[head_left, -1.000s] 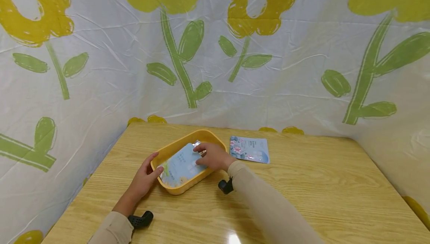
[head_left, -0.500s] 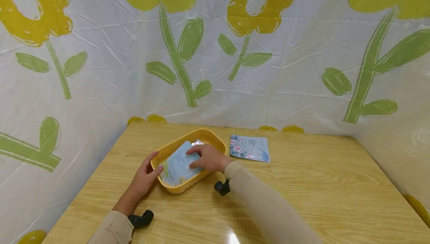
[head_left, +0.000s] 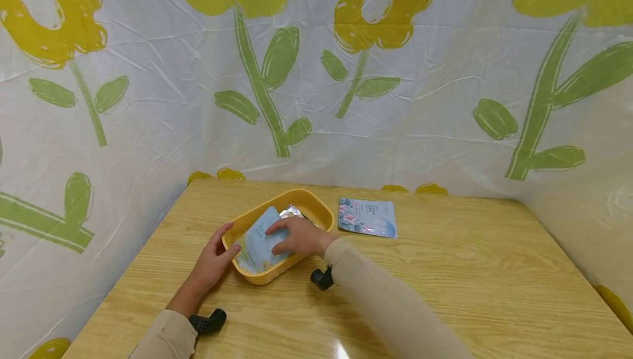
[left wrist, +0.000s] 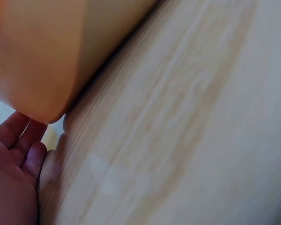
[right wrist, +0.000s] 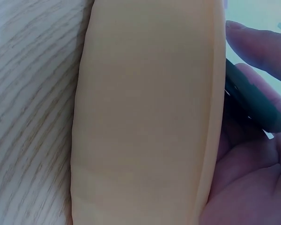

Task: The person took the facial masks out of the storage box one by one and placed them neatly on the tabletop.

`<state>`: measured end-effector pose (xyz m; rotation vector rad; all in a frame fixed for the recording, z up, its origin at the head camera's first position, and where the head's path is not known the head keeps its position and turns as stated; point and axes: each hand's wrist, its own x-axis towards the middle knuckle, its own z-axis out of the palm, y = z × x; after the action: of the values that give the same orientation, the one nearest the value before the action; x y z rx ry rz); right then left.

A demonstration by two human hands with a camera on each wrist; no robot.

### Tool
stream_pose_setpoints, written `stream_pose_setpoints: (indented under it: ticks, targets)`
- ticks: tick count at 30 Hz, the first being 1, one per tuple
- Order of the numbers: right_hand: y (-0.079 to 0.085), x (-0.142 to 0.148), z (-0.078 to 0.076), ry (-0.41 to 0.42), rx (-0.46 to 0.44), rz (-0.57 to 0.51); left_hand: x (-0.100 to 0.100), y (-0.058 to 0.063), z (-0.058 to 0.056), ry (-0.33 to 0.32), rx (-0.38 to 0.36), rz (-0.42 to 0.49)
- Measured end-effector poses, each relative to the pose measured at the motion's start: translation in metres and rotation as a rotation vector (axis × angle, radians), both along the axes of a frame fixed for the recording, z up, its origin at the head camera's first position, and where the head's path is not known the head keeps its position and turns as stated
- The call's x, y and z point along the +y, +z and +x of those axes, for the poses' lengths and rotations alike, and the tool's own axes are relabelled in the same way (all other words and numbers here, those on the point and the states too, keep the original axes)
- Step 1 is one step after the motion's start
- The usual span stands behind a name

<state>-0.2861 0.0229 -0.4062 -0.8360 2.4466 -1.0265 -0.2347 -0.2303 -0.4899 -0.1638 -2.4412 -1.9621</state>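
A yellow plastic bin (head_left: pixel 267 279) stands on the table with a pale blue sachet (head_left: pixel 257 246) lying tilted inside it. My left hand (head_left: pixel 210 263) grips the bin's left end, thumb at the rim and fingers round the outer corner; the left wrist view shows the fingertips against that corner. My right hand (head_left: pixel 299 236) reaches over the near rim, thumb and forefinger spread apart and touching the blue sachet; its other fingers are hidden. Behind it in the bin lies a silvery packet (head_left: pixel 290 212). In the right wrist view a dark green edge (right wrist: pixel 257 103) shows beside the palm, its kind unclear.
A second blue sachet with pink flowers (head_left: pixel 367 217) lies flat on the wooden table (head_left: pixel 445 271), right of the bin. A flower-printed cloth (head_left: pixel 410 117) hangs behind the table and along both sides.
My right hand has slid left inside the bin. The blue sachet has shifted left and turned more upright, uncovering more of the silvery packet. My left hand has stayed put.
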Motion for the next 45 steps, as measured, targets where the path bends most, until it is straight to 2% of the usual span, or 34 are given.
stream_pose_setpoints:
  ticks: [8,20,32,38,45]
  targets:
    - [0.0,-0.003,0.003,0.015,0.01,0.037,0.0,0.0,0.001,-0.005,0.011,0.003]
    - [-0.003,-0.001,0.005,0.015,0.102,0.045,0.0,-0.002,0.001,-0.008,0.014,0.019]
    - [-0.006,0.025,0.011,-0.131,-0.015,-0.205,-0.001,-0.001,0.002,-0.009,0.025,-0.006]
    - [-0.007,0.043,0.014,-0.192,0.005,-0.275,-0.001,-0.004,0.001,-0.019,0.033,0.007]
    - [-0.005,0.062,0.018,-0.307,0.002,-0.422,-0.001,-0.002,0.002,-0.015,0.041,0.0]
